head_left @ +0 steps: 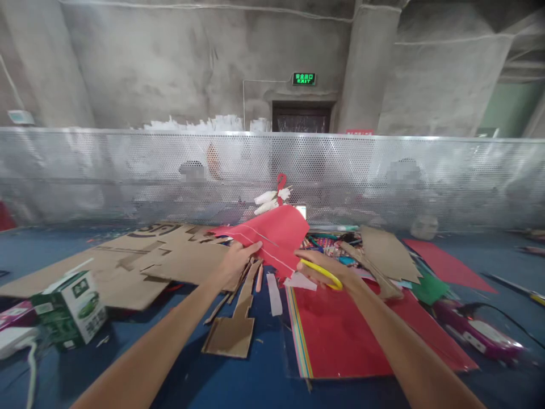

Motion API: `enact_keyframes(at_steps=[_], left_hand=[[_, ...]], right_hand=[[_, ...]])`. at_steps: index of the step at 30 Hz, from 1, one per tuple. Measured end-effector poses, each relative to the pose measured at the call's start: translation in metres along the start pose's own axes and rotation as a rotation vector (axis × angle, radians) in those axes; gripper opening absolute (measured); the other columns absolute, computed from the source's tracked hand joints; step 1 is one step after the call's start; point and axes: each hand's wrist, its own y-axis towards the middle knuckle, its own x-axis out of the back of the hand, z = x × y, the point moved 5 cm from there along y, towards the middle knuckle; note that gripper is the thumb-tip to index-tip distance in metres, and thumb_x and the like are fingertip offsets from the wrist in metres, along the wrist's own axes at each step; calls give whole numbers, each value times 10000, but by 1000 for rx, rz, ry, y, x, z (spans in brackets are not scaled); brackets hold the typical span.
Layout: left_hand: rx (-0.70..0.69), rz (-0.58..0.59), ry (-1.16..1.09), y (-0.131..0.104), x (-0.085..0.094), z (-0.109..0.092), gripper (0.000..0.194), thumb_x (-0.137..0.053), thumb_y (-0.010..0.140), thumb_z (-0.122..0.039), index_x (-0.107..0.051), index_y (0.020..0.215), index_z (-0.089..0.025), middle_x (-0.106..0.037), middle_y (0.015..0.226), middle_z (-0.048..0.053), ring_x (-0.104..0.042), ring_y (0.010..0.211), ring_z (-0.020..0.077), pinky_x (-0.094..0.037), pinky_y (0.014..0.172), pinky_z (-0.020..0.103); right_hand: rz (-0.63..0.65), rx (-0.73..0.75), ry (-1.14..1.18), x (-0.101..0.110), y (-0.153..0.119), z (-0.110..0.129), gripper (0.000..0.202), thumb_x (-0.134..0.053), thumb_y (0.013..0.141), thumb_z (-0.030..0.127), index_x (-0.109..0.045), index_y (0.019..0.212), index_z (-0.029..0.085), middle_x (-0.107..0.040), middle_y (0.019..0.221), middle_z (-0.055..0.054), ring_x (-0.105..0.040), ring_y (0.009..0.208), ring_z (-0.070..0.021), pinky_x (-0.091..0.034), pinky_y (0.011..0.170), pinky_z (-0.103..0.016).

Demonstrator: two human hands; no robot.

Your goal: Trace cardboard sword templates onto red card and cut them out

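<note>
A sheet of red paper (276,230) with pale drawn lines is raised in front of me. My left hand (236,262) grips its lower left edge, thumb on top. Around a pair of scissors with a yellow handle (336,280) my right hand (317,266) is closed, at the sheet's lower right. The paper and the hand mostly hide the blades. Below the sheet lie white paper strips (275,295) and a cut cardboard piece (230,336). A stack of coloured paper, red on top (340,341), rests under my right forearm.
Large cardboard sheets (128,278) cover the left side, behind a green and white box (70,309). A purple power strip (477,332) and a yellow-and-black tool (522,289) lie to the right. White flowers (268,199) stand before a perforated metal partition (238,165).
</note>
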Motion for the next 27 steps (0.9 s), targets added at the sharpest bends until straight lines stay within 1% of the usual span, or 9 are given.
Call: enact_keyframes(at_steps=[2, 4, 8, 12, 16, 19, 21, 23, 27], left_hand=[[21, 31, -56, 1, -2, 4, 465, -871, 579, -493, -751, 875, -155, -787, 912, 70, -696, 882, 275, -528, 855, 386], [28, 41, -100, 2, -3, 7, 413, -874, 591, -465, -736, 830, -157, -775, 854, 56, -684, 806, 246, -528, 814, 366], [34, 43, -148, 2, -4, 8, 360, -884, 583, -431, -710, 748, -162, -733, 732, 29, -633, 664, 191, -515, 713, 322], [56, 31, -179, 3, -4, 8, 370, -901, 554, -409, -705, 729, -149, -702, 682, 17, -596, 599, 156, -493, 619, 283], [85, 47, -231, 2, -5, 9, 371, -910, 555, -384, -716, 754, -138, -720, 715, 28, -617, 622, 160, -517, 624, 284], [97, 59, -258, 2, -6, 11, 356, -913, 558, -369, -723, 753, -140, -724, 715, 22, -616, 617, 150, -524, 629, 276], [99, 60, -269, 3, -5, 12, 342, -916, 558, -353, -720, 746, -146, -718, 701, 11, -609, 601, 141, -516, 614, 264], [102, 62, -277, 3, -5, 12, 331, -915, 565, -341, -721, 750, -147, -723, 710, 12, -612, 601, 140, -516, 615, 263], [105, 73, -292, 4, -4, 12, 313, -904, 580, -338, -737, 767, -149, -750, 756, 29, -646, 637, 159, -520, 644, 273]], right_hand=[[-1, -4, 1, -1, 3, -4, 447, -568, 894, 582, -583, 1108, 190, -507, 595, 16, -443, 420, -112, -369, 372, -239], [-16, 3, -18, -2, 4, -5, 421, -565, 898, 572, -587, 1068, 188, -499, 568, 19, -453, 402, -115, -348, 350, -237], [-23, 78, -7, -4, 4, 2, 352, -584, 897, 539, -548, 953, 194, -497, 606, 32, -432, 366, -84, -322, 323, -217], [57, 166, 64, -7, -2, 16, 280, -572, 921, 476, -522, 932, 201, -460, 559, 75, -435, 368, -72, -326, 337, -178], [183, 161, 76, -9, -8, 25, 138, -593, 886, 274, -497, 944, 192, -511, 569, 84, -493, 417, -72, -380, 396, -156], [252, 152, 122, -10, -10, 28, 136, -560, 831, 167, -487, 943, 192, -522, 604, 82, -517, 431, -79, -408, 397, -163], [237, 159, 128, -10, -8, 28, 117, -541, 852, 174, -493, 957, 191, -500, 587, 88, -487, 410, -74, -396, 380, -160], [193, 170, 119, -11, -5, 27, 76, -520, 905, 221, -514, 972, 185, -488, 569, 88, -461, 396, -68, -377, 369, -153], [84, 160, 120, -11, 3, 23, 141, -525, 948, 319, -538, 948, 179, -490, 600, 79, -427, 386, -51, -354, 353, -151]])
